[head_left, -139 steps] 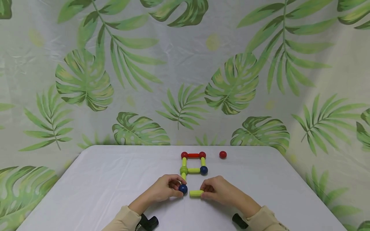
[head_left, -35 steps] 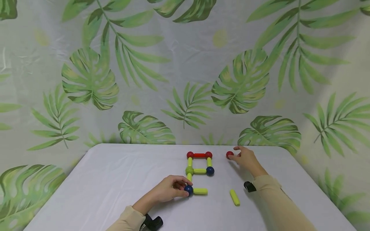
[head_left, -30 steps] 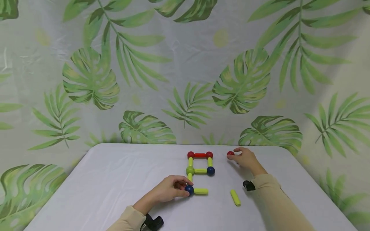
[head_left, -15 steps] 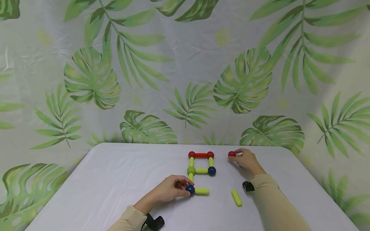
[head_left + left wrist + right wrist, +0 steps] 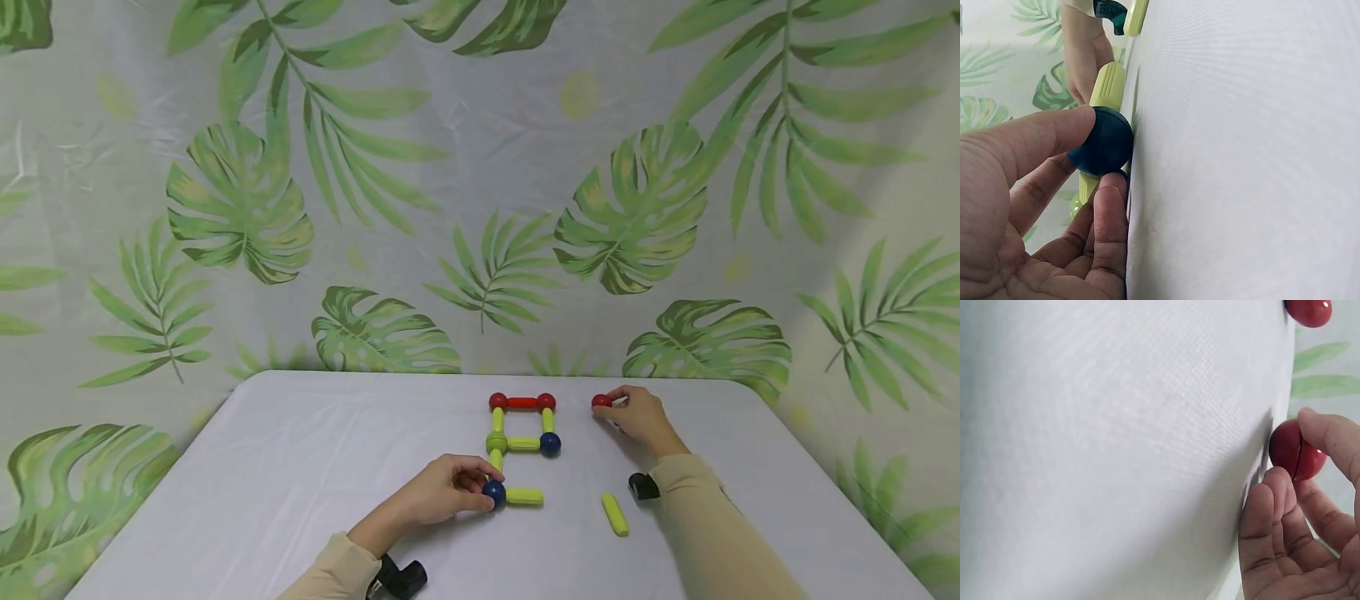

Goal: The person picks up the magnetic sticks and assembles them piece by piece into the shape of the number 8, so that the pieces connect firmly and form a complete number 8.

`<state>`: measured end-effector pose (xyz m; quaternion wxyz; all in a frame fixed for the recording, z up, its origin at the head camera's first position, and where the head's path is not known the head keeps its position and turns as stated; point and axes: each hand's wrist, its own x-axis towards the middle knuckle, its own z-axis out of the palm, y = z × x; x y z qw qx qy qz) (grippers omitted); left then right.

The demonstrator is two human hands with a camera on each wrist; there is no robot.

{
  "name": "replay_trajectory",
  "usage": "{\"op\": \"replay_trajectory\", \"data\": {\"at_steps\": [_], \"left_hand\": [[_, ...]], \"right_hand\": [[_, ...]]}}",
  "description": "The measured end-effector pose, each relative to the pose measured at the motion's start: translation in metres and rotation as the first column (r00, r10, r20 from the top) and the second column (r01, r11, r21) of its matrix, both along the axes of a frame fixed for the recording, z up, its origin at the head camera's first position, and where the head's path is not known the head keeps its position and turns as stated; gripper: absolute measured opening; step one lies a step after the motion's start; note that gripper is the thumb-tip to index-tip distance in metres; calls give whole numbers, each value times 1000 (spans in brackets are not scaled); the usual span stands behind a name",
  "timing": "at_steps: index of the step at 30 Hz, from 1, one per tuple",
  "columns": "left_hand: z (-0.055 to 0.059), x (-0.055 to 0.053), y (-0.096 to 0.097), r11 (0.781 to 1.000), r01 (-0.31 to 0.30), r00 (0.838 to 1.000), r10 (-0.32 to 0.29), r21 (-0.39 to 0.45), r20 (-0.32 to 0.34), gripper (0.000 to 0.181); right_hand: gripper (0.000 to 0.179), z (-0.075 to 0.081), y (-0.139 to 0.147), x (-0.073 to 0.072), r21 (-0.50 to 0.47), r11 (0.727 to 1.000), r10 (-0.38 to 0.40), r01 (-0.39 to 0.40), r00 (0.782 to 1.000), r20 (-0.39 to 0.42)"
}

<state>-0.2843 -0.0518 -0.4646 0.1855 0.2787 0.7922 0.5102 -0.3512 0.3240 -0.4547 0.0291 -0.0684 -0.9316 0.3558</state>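
My left hand (image 5: 444, 490) pinches a blue ball (image 5: 1105, 142) at the near corner of a ball-and-stick figure lying on the table. From that ball a yellow-green stick (image 5: 525, 497) points right, its far end free; another runs back to a yellow-green ball (image 5: 497, 442). Beyond it, sticks form a square with two red balls at the back, a red stick (image 5: 522, 403) between them, and a second blue ball (image 5: 550, 444) at its right corner. Toward the back right, my right hand (image 5: 637, 417) pinches a loose red ball (image 5: 1297, 450) between thumb and fingers.
A loose yellow-green stick (image 5: 615, 514) lies on the white-covered table (image 5: 300, 467), right of the figure. Black camera mounts sit at both wrists. A leaf-patterned curtain (image 5: 480, 183) hangs behind the table's back edge.
The right hand has let go of a yellow-green stick, now joined to the near blue ball, and moved back to grip the red ball. The left hand stays on the blue ball.
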Motion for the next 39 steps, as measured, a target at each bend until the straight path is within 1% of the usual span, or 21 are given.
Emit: {"op": "replay_trajectory", "data": {"at_steps": [6,8,13,18,23,28,34,39], "left_hand": [[0,0,0,1000,3,1000,-3,-6,-6,28],[0,0,0,1000,1,1000,-1,-6,-5,28],[0,0,1,1000,-4,1000,4,-6,-4,29],[0,0,1,1000,-6,1000,6,-8,-7,29],[0,0,1,1000,-10,1000,10,-15,-4,29],[0,-1,1,1000,-5,1000,5,-20,-8,29],[0,-1,0,1000,3,1000,-3,-16,-4,29],[0,-1,0,1000,5,1000,-5,-14,-2,29]], "right_hand": [[45,5,0,6,-38,999,22,-22,1000,9],[45,7,0,8,-37,999,35,-34,999,11],[44,11,0,16,5,996,87,-87,996,14],[41,17,-2,28,52,990,132,-133,991,24],[37,24,-6,39,67,980,184,-186,982,33],[31,28,-8,47,69,963,258,-260,965,36],[28,27,-13,55,65,928,364,-368,929,71],[24,27,-22,63,89,904,412,-417,908,72]]}}
